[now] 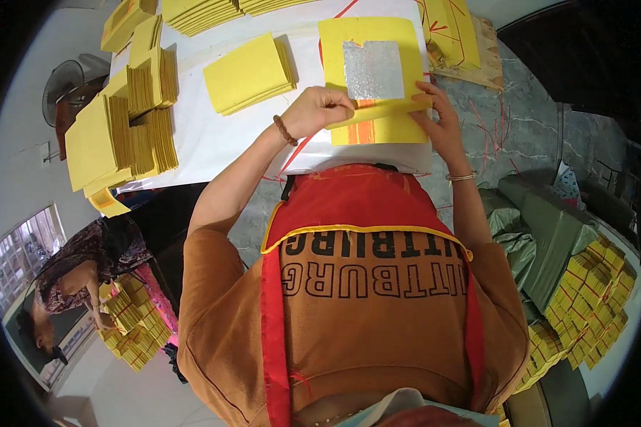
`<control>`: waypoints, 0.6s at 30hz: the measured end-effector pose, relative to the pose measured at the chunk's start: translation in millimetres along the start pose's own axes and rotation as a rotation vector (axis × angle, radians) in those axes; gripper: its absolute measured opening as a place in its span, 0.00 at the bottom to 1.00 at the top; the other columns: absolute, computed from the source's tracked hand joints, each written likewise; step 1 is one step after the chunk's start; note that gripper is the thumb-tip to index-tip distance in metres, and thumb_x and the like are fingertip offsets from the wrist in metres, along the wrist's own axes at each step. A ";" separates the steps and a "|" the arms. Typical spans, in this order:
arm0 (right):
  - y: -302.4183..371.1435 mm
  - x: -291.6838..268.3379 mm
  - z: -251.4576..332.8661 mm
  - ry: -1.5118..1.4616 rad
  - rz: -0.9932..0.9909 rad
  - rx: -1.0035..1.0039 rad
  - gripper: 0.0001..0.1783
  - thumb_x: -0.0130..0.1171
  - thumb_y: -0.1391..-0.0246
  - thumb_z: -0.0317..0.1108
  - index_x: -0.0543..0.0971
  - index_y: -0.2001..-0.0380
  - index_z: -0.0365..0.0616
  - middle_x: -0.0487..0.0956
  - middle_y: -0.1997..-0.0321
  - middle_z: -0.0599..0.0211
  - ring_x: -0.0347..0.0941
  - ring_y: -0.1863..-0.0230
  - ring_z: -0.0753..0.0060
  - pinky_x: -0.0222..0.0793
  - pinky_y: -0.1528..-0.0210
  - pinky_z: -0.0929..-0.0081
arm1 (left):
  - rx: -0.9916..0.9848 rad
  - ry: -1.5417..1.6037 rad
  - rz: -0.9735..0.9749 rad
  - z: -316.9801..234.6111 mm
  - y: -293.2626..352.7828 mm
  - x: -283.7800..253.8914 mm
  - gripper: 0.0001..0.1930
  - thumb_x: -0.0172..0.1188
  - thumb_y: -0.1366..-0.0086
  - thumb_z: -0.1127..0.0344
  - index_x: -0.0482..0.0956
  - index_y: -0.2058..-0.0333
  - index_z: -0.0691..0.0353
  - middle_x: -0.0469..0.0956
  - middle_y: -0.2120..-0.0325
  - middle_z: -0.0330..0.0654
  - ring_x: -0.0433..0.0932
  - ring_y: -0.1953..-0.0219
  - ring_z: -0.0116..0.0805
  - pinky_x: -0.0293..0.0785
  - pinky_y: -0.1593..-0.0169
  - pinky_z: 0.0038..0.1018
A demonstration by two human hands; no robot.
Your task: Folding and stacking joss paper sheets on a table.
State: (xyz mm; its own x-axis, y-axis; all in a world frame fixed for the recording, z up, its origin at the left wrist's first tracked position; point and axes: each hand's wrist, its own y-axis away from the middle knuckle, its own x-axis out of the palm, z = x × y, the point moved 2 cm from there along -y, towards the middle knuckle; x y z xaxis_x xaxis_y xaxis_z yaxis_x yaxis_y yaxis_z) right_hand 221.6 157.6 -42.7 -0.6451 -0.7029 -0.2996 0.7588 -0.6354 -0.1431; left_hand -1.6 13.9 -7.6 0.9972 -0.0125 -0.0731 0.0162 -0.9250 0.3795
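A yellow joss paper sheet (pixel 338 43) with a silver foil square (pixel 374 70) and an orange stripe lies at the right side of the white table, near its front edge. Across its lower part runs a narrow folded strip of yellow paper (pixel 384 110). My left hand (pixel 320 110) pinches the left end of this strip between thumb and fingers. At the right end, my right hand (pixel 440 119) grips it, with fingers above and thumb below. Left of the sheet rests a small pile of folded yellow papers (pixel 246 75).
Tall stacks of folded yellow paper (pixel 96 146) line the table's left edge, with more stacks (pixel 199 14) at the back. Beyond the right edge is a wooden board (pixel 488 53) with yellow paper on it. Bundled yellow paper (pixel 591 299) is piled lower right. Another person (pixel 85 267) handles bundles lower left.
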 end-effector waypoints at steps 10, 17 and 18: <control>-4.0 -0.9 -10.8 0.002 -0.052 -0.079 0.15 0.60 0.59 0.23 0.76 0.64 0.44 0.71 0.47 0.62 0.64 0.43 0.59 0.57 0.42 0.68 | 0.600 -1.034 -0.284 -4.6 7.6 -2.2 0.25 0.62 0.53 0.68 0.74 0.52 0.53 0.70 0.50 0.41 0.66 0.48 0.43 0.62 0.46 0.35; -3.0 -3.7 29.5 0.528 -0.042 -0.330 0.15 0.62 0.60 0.28 0.77 0.64 0.49 0.71 0.47 0.63 0.64 0.44 0.57 0.57 0.43 0.63 | 0.739 -1.195 -0.365 -15.8 25.4 4.6 0.21 0.51 0.49 0.74 0.76 0.54 0.52 0.74 0.57 0.39 0.70 0.55 0.39 0.64 0.56 0.32; 0.5 -4.7 37.3 0.592 0.028 -0.395 0.15 0.62 0.61 0.30 0.78 0.64 0.50 0.72 0.47 0.65 0.65 0.44 0.58 0.58 0.44 0.63 | 0.776 -1.222 -0.336 -16.5 30.2 7.5 0.21 0.51 0.49 0.74 0.76 0.55 0.52 0.75 0.59 0.39 0.71 0.56 0.38 0.64 0.57 0.31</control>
State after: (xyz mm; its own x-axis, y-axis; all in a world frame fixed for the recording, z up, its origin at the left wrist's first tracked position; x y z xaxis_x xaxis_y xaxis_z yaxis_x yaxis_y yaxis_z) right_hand 221.6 148.7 -6.1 -0.5527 -0.3545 -0.7542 0.8225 -0.3776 -0.4253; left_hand 7.5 -7.9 18.5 0.2721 0.2977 -0.9150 -0.2063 -0.9108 -0.3577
